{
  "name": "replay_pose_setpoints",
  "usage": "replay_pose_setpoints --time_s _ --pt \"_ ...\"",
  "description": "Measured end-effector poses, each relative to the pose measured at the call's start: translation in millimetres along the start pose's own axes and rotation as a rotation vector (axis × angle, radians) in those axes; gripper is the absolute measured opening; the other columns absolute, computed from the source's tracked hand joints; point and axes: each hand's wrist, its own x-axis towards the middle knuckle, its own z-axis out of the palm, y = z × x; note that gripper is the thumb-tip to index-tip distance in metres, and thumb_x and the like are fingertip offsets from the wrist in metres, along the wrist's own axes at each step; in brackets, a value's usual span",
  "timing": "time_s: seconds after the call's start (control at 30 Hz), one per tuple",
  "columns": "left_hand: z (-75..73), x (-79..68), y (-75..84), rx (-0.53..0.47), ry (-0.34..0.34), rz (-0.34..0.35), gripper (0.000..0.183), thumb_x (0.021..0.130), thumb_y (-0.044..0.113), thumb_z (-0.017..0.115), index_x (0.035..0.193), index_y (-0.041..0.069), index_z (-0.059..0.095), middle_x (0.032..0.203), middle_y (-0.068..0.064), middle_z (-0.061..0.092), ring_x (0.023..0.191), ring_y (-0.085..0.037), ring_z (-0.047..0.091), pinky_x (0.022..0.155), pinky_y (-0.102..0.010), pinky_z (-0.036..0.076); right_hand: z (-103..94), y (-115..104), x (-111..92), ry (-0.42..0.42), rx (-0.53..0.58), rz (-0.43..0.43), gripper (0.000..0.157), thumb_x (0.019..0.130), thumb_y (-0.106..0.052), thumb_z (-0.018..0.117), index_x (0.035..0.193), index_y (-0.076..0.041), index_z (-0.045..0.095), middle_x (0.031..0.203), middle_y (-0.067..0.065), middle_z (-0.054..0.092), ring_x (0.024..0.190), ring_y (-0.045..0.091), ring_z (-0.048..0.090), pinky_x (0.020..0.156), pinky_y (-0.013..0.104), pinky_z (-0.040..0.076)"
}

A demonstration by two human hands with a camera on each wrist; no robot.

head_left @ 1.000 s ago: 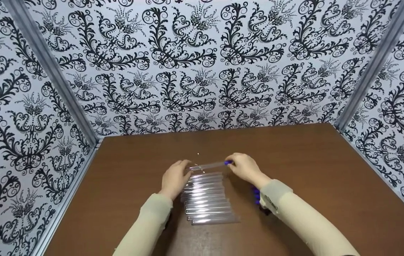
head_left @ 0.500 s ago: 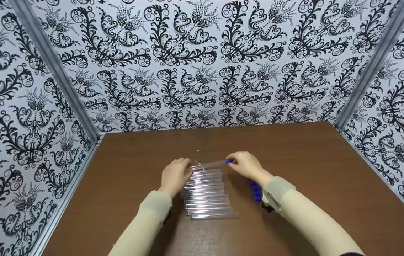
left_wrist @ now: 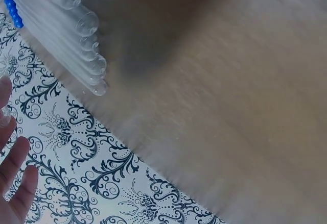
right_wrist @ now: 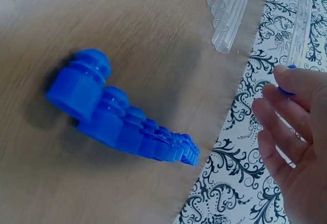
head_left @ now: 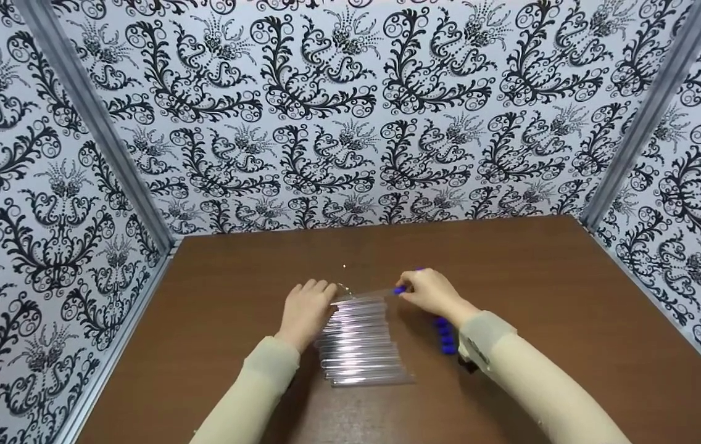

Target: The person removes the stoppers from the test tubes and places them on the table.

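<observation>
A clear test tube (right_wrist: 300, 25) spans the gap between my two hands, above the far end of a row of similar tubes (head_left: 360, 345). My right hand (head_left: 431, 293) pinches the blue cap (head_left: 399, 290) at the tube's right end between thumb and fingers. The tube's rounded end shows between the fingertips of my left hand (left_wrist: 18, 183) in the left wrist view, with the other fingers spread. From the head view, the back of that hand hides this end. The loose tubes lie side by side, rounded ends to the left, open ends to the right.
Several blue caps (right_wrist: 138, 132) stand in a curved line on the brown table (head_left: 511, 265), right of the tubes and partly under my right forearm. Patterned walls (head_left: 350, 123) enclose the table at the back and sides.
My left hand's fingers have straightened and turned forward, hiding more of the tube's left end. The right hand keeps its pinch on the cap, having shifted slightly right.
</observation>
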Motion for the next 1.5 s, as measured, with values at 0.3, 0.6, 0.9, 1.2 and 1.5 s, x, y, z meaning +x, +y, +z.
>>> replay_pose_setpoints --time_s 0.3,0.6,0.9,1.2,1.5 --pt "-7.0 2.4 0.7 -0.012 -0.081 -0.010 0.030 0.075 0.019 0.082 0.099 0.014 0.064 0.095 0.000 0.065 0.093 -0.025 0.060 0.083 -0.048 0.050 -0.2 1 -4 0.037 -0.024 -0.104 0.008 0.079 -0.008 0.077 0.085 -0.009 0.070 0.081 0.001 0.071 0.072 0.018 0.066 0.068 0.035 0.054" --pt "-5.3 3.5 -0.6 -0.039 -0.056 0.007 0.029 0.074 0.020 0.083 0.098 0.014 0.069 0.090 0.002 0.068 0.088 -0.022 0.060 0.079 -0.045 0.047 4.8 4 -7 0.097 -0.043 -0.142 0.010 0.080 -0.011 0.077 0.080 -0.009 0.067 0.078 0.001 0.069 0.070 0.019 0.063 0.067 0.036 0.053" --pt "-5.6 4.6 0.0 -0.023 -0.091 -0.006 0.019 0.076 0.022 0.080 0.089 0.014 0.070 0.085 0.002 0.068 0.086 -0.021 0.059 0.079 -0.045 0.045 8.7 5 -8 0.158 0.008 -0.112 0.013 0.078 -0.008 0.078 0.077 -0.009 0.065 0.080 0.003 0.070 0.071 0.019 0.066 0.067 0.036 0.054" --pt "-6.0 4.5 0.9 -0.022 -0.130 0.009 0.012 0.079 0.023 0.077 0.089 0.016 0.074 0.088 0.004 0.070 0.088 -0.021 0.058 0.084 -0.047 0.045 10.1 8 -12 0.165 0.057 -0.148 0.014 0.079 -0.005 0.077 0.077 -0.008 0.064 0.080 0.003 0.070 0.072 0.019 0.067 0.067 0.032 0.055" --pt "-3.5 3.2 -4.2 -0.030 -0.135 0.034 0.010 0.081 0.022 0.076 0.090 0.018 0.075 0.086 0.005 0.070 0.086 -0.021 0.054 0.077 -0.043 0.042 6.9 11 -11 0.115 0.061 -0.245 0.015 0.080 -0.005 0.077 0.075 -0.008 0.064 0.080 0.003 0.071 0.071 0.016 0.066 0.066 0.028 0.055"
